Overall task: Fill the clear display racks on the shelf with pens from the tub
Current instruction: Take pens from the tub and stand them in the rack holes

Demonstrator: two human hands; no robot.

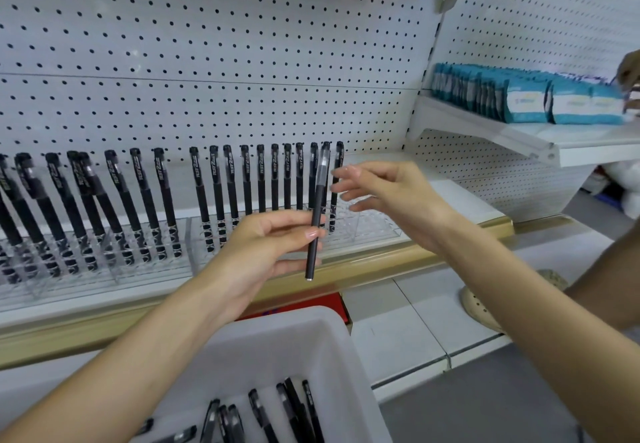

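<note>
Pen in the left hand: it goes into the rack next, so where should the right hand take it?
Take the pen by the barrel just below its cap, from the right. It stands nearly upright, cap up; the left hand pinches it lower down, leaving that stretch free, and the open right hand is beside it.

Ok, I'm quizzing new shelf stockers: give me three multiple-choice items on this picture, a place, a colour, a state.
1. Where do the loose pens lie? A) white tub B) floor C) top shelf
2. What colour are the stacked packets? A) red B) teal C) yellow
3. How is the right hand? A) gripping a pen B) open, empty C) resting on the tub
Key: A, they lie inside the tub; B, teal and white wrappers; B, it holds nothing, while the left hand pinches the held pen.
</note>
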